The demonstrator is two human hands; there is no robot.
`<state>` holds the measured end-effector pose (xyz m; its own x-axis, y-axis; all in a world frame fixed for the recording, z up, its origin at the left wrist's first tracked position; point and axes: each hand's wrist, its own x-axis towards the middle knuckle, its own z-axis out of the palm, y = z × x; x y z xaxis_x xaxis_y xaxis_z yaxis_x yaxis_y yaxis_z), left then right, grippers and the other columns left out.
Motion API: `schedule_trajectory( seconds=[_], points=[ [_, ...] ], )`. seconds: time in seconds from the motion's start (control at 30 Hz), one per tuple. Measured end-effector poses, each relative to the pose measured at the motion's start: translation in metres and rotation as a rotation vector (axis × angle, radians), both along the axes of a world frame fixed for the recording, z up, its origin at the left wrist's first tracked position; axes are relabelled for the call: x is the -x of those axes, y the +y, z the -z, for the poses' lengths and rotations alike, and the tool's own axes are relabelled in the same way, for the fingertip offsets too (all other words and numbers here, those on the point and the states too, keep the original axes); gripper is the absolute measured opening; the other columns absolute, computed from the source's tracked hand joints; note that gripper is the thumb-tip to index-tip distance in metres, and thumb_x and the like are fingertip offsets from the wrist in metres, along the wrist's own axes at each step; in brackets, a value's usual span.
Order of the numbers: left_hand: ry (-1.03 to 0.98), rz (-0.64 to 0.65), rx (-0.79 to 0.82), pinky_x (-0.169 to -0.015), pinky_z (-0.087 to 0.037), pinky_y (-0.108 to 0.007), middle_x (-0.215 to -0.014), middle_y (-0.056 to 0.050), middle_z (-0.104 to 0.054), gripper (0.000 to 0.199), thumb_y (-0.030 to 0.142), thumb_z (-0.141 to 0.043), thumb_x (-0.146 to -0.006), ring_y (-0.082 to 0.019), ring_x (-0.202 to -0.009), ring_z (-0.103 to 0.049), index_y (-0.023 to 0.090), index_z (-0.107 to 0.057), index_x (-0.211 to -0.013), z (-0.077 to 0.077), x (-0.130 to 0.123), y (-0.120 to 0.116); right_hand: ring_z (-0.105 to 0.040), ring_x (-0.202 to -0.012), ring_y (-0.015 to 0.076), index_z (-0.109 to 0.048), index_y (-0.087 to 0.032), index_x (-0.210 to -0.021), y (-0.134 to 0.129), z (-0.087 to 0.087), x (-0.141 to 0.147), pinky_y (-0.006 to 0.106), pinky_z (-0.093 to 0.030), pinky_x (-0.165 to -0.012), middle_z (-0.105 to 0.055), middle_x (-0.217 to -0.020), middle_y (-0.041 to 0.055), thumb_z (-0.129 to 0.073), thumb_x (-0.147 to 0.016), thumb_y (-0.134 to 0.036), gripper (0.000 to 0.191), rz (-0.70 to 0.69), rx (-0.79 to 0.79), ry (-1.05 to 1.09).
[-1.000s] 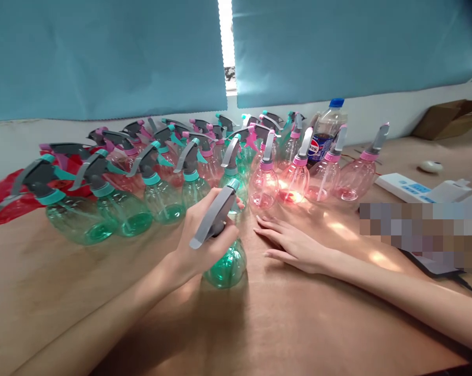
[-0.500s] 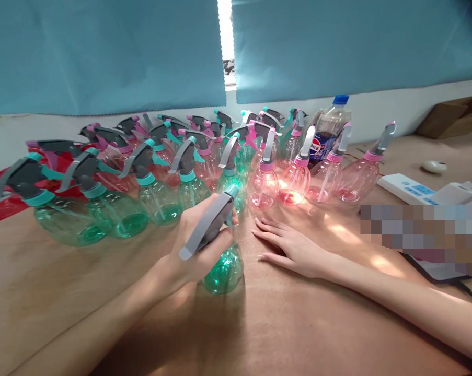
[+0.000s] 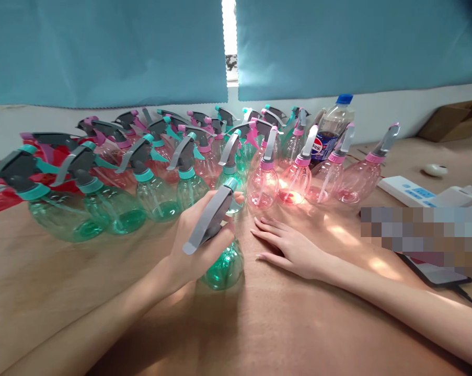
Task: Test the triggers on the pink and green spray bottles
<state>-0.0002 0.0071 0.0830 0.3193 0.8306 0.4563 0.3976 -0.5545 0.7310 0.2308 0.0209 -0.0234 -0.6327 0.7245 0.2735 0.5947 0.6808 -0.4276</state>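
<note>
My left hand (image 3: pixel 196 237) is wrapped around the neck of a green spray bottle (image 3: pixel 225 269), which appears to rest on the table at the middle of the view. Its grey sprayer head with a teal nozzle points up and away from me, and the fingers partly hide the neck. To the right, my right hand (image 3: pixel 288 245) lies flat on the tabletop with fingers stretched out, holding nothing. Just beyond both hands are another green spray bottle (image 3: pixel 231 180) and a pink spray bottle (image 3: pixel 262 188).
Several green and pink spray bottles (image 3: pixel 157 196) stand in rows behind. Red plastic (image 3: pixel 0 198) lies at the left. A cola bottle (image 3: pixel 335 120), a power strip (image 3: pixel 404 189), a white mouse-like object (image 3: pixel 435 169) and a cardboard box (image 3: pixel 455 120) are on the right.
The view has shifted slightly. My left hand keeps its grip on the green spray bottle, with little movement, and my right hand stays flat on the table.
</note>
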Motion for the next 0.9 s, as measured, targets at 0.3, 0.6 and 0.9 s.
schedule_trajectory(
  seconds=[0.3,0.6,0.9],
  points=[
    [0.008,0.018,-0.022,-0.061,-0.050,-0.027,-0.064,0.006,-0.052,0.035,0.014,-0.051,-0.078,-0.010,-0.048,-0.045,0.021,-0.057,-0.112,0.001,0.000,0.001,-0.045,-0.134,0.0323,-0.053,-0.016,-0.138,-0.002,-0.001,0.000,0.053,-0.040,-0.109,-0.051,-0.143,0.0141,-0.050,-0.094,-0.053,0.058,0.041,-0.113,-0.092],
    [0.026,-0.011,-0.006,-0.060,-0.049,-0.028,-0.052,0.008,-0.046,0.034,0.019,-0.051,-0.082,-0.013,-0.048,-0.051,0.019,-0.059,-0.115,-0.003,-0.002,-0.001,-0.045,-0.134,0.0321,-0.051,-0.017,-0.139,-0.002,-0.003,0.000,0.054,-0.041,-0.108,-0.052,-0.142,0.0142,-0.051,-0.094,-0.050,0.056,0.036,-0.099,-0.080],
    [-0.016,-0.033,0.031,-0.047,-0.038,-0.025,-0.070,0.002,-0.060,0.037,0.013,-0.053,-0.074,-0.010,-0.047,-0.044,0.019,-0.059,-0.110,-0.003,0.001,0.017,-0.043,-0.136,0.0316,-0.049,-0.018,-0.141,0.000,0.000,-0.004,0.055,-0.039,-0.109,-0.050,-0.144,0.0134,-0.049,-0.095,-0.049,0.055,0.001,-0.082,-0.070]
  ],
)
